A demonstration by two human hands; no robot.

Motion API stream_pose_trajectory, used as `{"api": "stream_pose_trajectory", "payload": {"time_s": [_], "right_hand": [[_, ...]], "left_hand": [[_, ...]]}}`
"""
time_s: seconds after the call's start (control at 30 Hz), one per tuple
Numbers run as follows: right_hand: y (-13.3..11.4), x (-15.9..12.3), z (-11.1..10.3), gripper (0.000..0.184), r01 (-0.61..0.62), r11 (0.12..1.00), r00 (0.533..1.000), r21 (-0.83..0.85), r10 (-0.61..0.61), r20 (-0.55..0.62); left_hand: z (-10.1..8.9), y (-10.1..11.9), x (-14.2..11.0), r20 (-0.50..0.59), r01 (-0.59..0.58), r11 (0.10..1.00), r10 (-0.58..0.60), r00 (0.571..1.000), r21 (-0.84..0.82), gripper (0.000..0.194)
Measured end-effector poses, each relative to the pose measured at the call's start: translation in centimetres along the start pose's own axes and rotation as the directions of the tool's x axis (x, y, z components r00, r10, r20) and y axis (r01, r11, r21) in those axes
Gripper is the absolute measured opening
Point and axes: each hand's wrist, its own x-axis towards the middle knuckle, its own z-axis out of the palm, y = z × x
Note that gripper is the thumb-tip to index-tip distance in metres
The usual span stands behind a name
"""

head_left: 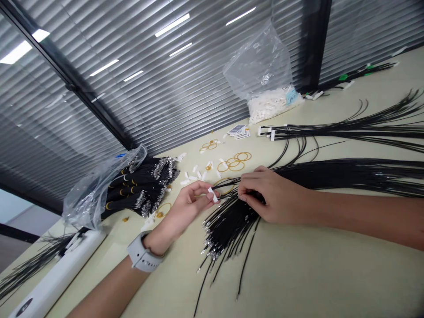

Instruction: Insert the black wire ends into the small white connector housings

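Note:
My left hand [188, 207], with a grey watch on its wrist, pinches a small white plastic connector [212, 194] between thumb and fingers. My right hand [273, 194] is closed in a pinch on a thin black wire [228, 195] whose end points at the connector. Under both hands lies a large loose bundle of black wires with metal tips [228, 229], fanning out toward me. More small white connectors [194, 174] lie scattered on the table just beyond my left hand.
A clear bag [99, 185] with banded black wire bundles sits at the left. Yellow rubber bands [236, 162] lie in the middle. A clear bag of white connectors [270, 101] leans on the window blinds. Wires fitted with connectors [331, 130] stretch right. A white bar [59, 276] lies at lower left.

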Motion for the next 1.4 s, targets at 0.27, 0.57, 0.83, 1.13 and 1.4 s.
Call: {"api": "stream_pose_trajectory", "payload": {"time_s": [0.27,0.57,0.83,1.13,1.4], "right_hand": [[0.17,-0.02,0.02,0.009,0.008,1.0,1.0,-0.003,-0.008,-0.006],[0.54,0.05,0.33,0.012,-0.013,0.995,1.0,-0.1,0.011,-0.012],[0.43,-0.02,0.5,0.012,-0.042,0.995,0.996,-0.096,0.034,-0.086],[0.15,0.14,0.21,0.014,-0.02,0.998,1.0,-0.056,0.019,-0.019],[0.08,0.15,0.3,0.018,0.084,0.993,0.996,-0.078,-0.082,0.019]], "left_hand": [[0.12,0.09,0.01,0.031,-0.011,1.0,0.012,0.999,-0.025,0.024],[0.43,-0.24,-0.2,0.048,-0.006,0.999,0.004,0.999,0.032,0.022],[0.81,-0.07,-0.3,0.031,0.009,1.0,-0.01,0.999,0.004,0.022],[0.9,-0.13,-0.3,0.027,0.023,0.999,-0.022,0.999,-0.03,0.021],[0.93,-0.27,-0.46,0.053,0.013,0.999,-0.011,0.999,-0.039,0.02]]}}
